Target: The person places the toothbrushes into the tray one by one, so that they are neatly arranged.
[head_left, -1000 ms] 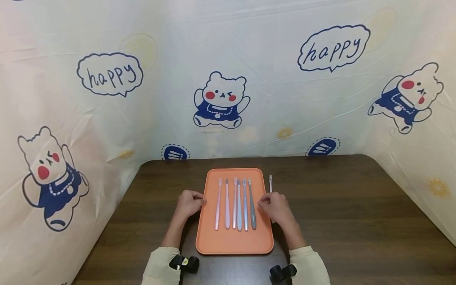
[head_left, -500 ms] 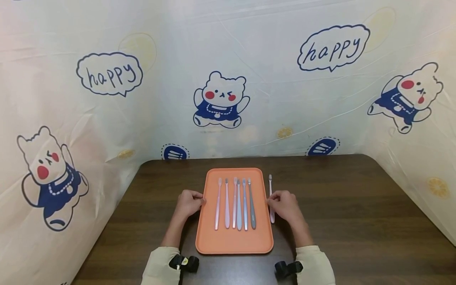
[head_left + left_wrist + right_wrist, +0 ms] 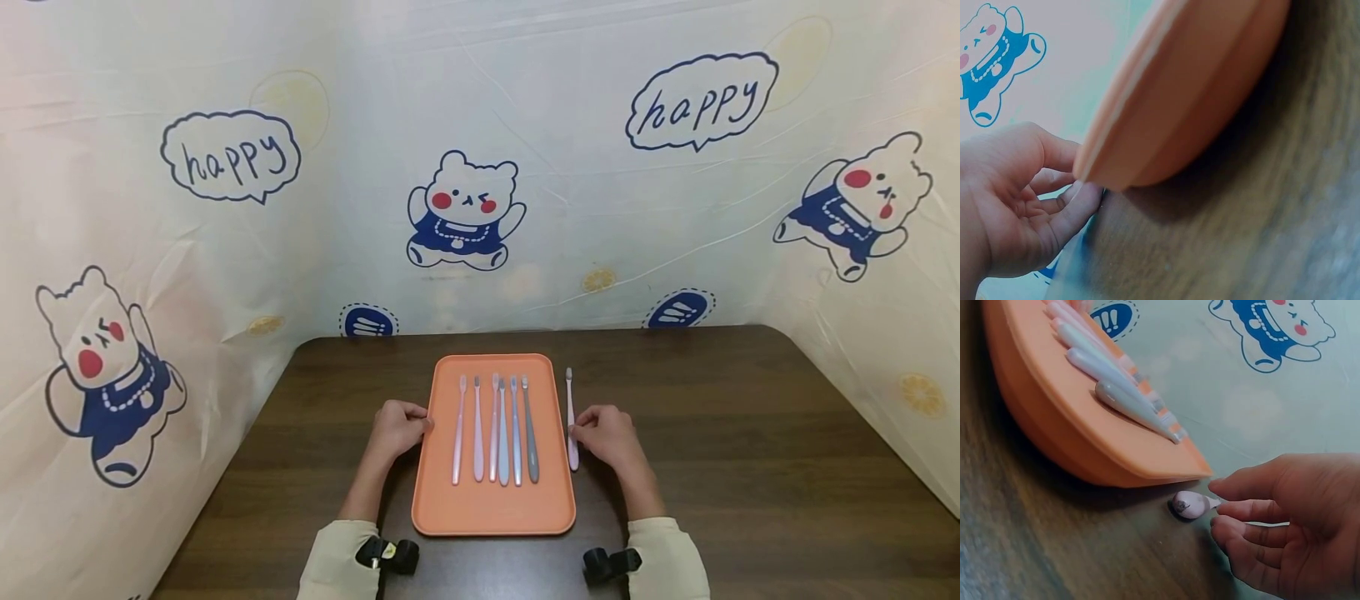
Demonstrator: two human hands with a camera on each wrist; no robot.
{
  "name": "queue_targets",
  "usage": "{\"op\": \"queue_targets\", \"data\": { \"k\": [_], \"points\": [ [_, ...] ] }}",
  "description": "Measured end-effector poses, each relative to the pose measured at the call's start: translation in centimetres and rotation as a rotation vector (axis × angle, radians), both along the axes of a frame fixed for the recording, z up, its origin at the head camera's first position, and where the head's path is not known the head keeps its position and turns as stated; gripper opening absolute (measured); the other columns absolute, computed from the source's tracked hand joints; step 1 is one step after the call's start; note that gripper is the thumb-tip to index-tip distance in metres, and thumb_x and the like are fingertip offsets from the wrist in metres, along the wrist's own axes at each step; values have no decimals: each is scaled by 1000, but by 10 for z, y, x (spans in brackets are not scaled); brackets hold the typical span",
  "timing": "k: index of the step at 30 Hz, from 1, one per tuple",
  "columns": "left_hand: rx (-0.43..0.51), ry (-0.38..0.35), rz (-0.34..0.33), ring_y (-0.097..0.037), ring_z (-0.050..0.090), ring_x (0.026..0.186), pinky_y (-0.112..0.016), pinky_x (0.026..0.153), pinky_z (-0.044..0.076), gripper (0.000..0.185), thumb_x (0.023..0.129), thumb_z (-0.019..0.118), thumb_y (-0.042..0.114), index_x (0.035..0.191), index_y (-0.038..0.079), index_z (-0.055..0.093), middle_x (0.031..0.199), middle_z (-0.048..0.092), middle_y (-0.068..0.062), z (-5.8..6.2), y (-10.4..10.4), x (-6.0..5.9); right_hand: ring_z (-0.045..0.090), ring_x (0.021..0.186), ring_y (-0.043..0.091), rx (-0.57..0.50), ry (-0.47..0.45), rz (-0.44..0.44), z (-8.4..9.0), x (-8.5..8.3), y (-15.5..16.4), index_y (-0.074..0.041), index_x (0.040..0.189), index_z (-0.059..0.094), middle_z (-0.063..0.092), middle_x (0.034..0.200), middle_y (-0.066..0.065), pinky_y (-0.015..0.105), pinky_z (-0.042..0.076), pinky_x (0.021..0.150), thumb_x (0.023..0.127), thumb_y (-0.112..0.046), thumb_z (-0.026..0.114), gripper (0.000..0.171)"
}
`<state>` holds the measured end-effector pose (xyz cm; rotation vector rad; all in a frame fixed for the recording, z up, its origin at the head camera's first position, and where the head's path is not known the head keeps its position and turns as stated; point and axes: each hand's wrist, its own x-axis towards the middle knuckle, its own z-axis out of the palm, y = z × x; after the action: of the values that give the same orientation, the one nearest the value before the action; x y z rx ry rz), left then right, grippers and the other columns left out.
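Note:
An orange tray [image 3: 495, 512] lies on the table, bearing several toothbrushes [image 3: 503, 450] side by side in pink, lilac, blue and grey. At its left edge my left hand [image 3: 397, 429] holds the rim; the left wrist view shows thumb and fingers [image 3: 1082, 206] at the tray rim [image 3: 1129, 94]. Beside the tray's right edge, a pale pink toothbrush [image 3: 573, 454] lies on the table, bristle end away from me. My right hand [image 3: 609, 433] is at its middle. In the right wrist view, the thumb and fingers [image 3: 1244, 481] stand apart around this toothbrush [image 3: 1188, 505].
The dark wooden table [image 3: 712, 433] extends to both sides of the tray. A pale curtain [image 3: 480, 100] printed with bears and "happy" bubbles hangs behind it and along both sides. Each sleeve carries a black wrist camera [image 3: 611, 565].
My right hand has moved right, from over the tray's right edge to the lone toothbrush beside it. The left hand and the tray have stayed where they were.

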<state>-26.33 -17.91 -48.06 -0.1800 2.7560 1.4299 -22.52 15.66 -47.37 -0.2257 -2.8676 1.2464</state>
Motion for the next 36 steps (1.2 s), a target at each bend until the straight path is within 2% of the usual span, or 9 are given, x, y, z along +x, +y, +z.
{"op": "queue_targets", "data": {
  "k": [8,14,21,36],
  "points": [
    [1,1,5,-15,70,68,-31,64,60,21,88,70,7,103,-6,77,90,76,-18,-1,0,-2,62,77,20,53,-30,-13,3,2,-3,-3,92,74,72,83,8,30,46,65,83,-20,79,20],
    [1,-8,11,-14,70,68,-31,64,60,21,88,70,7,103,-5,77,90,76,-16,-1,1,-1,62,79,22,70,-53,-33,3,2,-5,-3,92,75,72,85,9,33,48,68,82,-21,80,21],
    [3,-1,4,-14,70,68,-31,65,60,20,88,70,6,103,-5,77,90,76,-16,-2,1,-1,63,82,25,112,-38,-34,3,1,-4,-4,85,75,73,85,9,39,52,75,80,-20,77,16],
    [2,-7,11,-13,69,68,-31,65,60,20,88,70,7,102,-5,77,89,76,-16,-2,0,-1,61,78,24,91,-108,-51,3,0,-4,-4,83,71,67,83,10,33,49,65,82,-21,77,18]
  ]
}}
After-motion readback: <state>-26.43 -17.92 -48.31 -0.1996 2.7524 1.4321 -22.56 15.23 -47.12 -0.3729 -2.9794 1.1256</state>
